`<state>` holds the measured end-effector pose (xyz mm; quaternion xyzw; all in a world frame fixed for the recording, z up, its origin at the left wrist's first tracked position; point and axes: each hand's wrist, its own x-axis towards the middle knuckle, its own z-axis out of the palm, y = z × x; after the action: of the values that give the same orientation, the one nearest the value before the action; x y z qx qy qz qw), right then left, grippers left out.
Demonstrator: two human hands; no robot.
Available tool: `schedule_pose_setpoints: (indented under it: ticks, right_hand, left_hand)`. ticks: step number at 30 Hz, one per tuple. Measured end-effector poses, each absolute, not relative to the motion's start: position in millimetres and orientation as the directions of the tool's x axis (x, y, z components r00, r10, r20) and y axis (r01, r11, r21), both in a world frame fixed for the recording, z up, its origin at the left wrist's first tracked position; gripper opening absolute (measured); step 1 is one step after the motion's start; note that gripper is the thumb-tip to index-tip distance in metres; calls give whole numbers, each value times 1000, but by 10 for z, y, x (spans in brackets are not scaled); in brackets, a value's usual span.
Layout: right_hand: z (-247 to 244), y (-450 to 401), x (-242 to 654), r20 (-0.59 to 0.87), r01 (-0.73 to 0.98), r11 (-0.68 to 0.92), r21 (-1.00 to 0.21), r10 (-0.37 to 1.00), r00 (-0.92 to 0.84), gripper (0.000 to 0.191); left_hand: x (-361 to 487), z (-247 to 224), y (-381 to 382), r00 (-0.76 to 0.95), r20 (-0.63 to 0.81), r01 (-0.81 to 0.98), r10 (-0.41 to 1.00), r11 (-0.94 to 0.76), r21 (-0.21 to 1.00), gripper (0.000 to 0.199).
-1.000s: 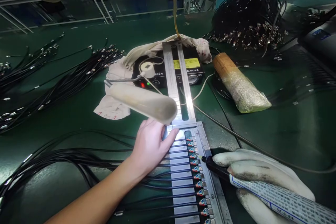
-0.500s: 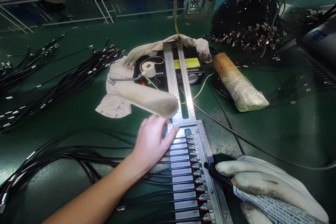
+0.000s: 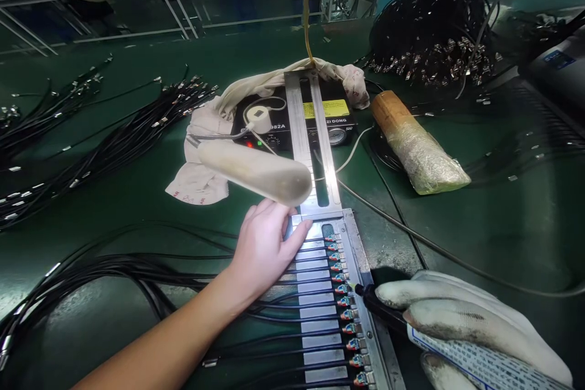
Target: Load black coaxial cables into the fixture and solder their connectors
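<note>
My bare left hand (image 3: 262, 237) grips the left edge of a metal cable fixture (image 3: 355, 241), its thumb lying on top and its fingers curled at the side. Across the fixture lie several black cables (image 3: 315, 303) in a row. Their connectors (image 3: 339, 277) show coloured wires at the right side. In a white glove with dirty fingertips, my right hand (image 3: 475, 314) is closed around a glue tube (image 3: 457, 347) with a blue-and-white printed label. The tube's black nozzle (image 3: 371, 297) points left, its tip close beside a connector midway along the row; whether they touch, I cannot tell.
A white gooseneck lamp (image 3: 253, 172) hangs over my left hand. Behind it stand a black control box (image 3: 292, 116) and a cloth (image 3: 201, 177). A wrapped cylinder (image 3: 411, 140) lies right. Cable bundles (image 3: 150, 128) spread left, and a black coil (image 3: 429, 24) sits at the back.
</note>
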<state>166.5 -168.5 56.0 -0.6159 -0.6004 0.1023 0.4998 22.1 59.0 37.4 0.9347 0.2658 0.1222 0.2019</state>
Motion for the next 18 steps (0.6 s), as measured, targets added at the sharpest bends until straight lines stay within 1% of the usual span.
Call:
schedule_pose_setpoints:
  ticks: [7,12,18]
  right_hand:
    - [554,-1683,1671,489,623,248,-742,835,250,22]
    - [554,-1677,1666,495,623,247,-742,829,261,15]
    - [568,-1687,1658,477,645,215,-733,839,262,12]
  left_hand:
    - [218,384,599,829,120,446,547,-774,449,24]
    - [216,384,593,824,116,451,554,-767,457,24]
    - [224,378,598,825,119,446,552,-767,461,24]
